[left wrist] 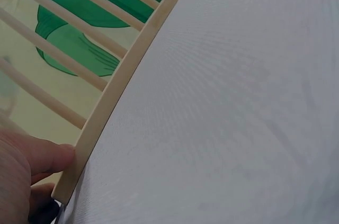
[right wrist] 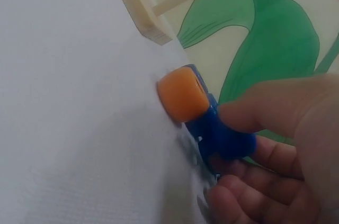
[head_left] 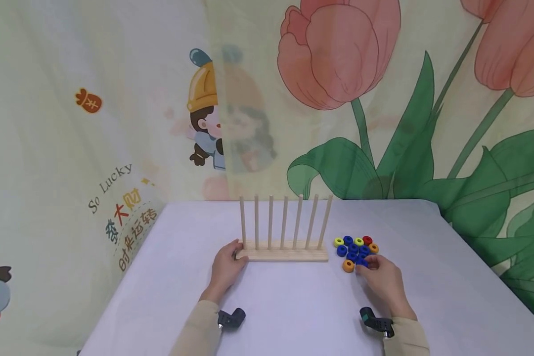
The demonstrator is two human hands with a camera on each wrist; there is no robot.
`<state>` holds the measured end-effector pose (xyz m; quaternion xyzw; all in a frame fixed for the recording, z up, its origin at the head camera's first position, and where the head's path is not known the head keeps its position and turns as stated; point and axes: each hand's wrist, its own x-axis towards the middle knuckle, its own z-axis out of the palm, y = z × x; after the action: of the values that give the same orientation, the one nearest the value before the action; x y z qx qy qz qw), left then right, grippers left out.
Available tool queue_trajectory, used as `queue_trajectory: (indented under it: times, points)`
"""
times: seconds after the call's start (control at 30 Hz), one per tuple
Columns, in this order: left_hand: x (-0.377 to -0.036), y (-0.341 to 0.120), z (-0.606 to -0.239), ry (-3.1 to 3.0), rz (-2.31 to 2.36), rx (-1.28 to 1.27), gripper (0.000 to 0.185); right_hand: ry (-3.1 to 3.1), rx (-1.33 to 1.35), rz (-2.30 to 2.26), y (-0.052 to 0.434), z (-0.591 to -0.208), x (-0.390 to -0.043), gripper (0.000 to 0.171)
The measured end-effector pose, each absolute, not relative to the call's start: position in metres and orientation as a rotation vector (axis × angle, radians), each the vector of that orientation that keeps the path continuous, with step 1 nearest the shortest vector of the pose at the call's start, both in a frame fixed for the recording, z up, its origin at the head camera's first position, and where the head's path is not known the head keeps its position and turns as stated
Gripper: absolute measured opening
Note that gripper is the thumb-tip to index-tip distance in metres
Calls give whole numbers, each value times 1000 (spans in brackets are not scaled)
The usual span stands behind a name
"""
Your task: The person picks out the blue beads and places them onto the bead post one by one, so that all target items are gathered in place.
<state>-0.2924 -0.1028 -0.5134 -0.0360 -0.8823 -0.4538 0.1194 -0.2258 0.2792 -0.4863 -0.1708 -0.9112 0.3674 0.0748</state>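
the left end of the wooden peg rack (head_left: 284, 254) is gripped by the left hand (head_left: 226, 268); right of the rack, a blue ring (head_left: 362, 263) is pinched by the right hand (head_left: 384, 279) on the counter (head_left: 293, 306).

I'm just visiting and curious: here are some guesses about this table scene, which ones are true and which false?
1. The wooden rack has seven upright pegs. True.
2. Several rings already sit on the pegs. False: every peg is bare.
3. The left hand holds the rack's end. True.
4. The right hand pinches a red ring. False: it pinches a blue ring, beside an orange ring.
5. The loose rings lie right of the rack. True.
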Motion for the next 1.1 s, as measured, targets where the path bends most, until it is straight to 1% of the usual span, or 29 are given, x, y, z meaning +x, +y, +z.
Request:
queue_trajectory:
  times: [0.23,0.5,0.63,0.83,1.0,1.1]
  points:
    - [-293,-102,-510,-2580,-1323,-101,38,-2546,-501,1180,275,-477,-228,38]
    - [-286,-101,-517,-2595,-1349,-84,39,-2208,-338,1295,241,-478,-231,34]
    - [-286,-100,-518,-2593,-1336,-89,38,-2123,-152,1295,225,-461,-237,31]
    - [-289,-100,-513,-2569,-1333,-121,38,-1989,172,1360,200,-415,-249,27]
    - [-291,-100,-514,-2565,-1322,-117,39,-1892,480,1306,172,-387,-263,29]
    - [-291,-103,-513,-2577,-1312,-123,39,-1879,618,1247,153,-374,-272,29]
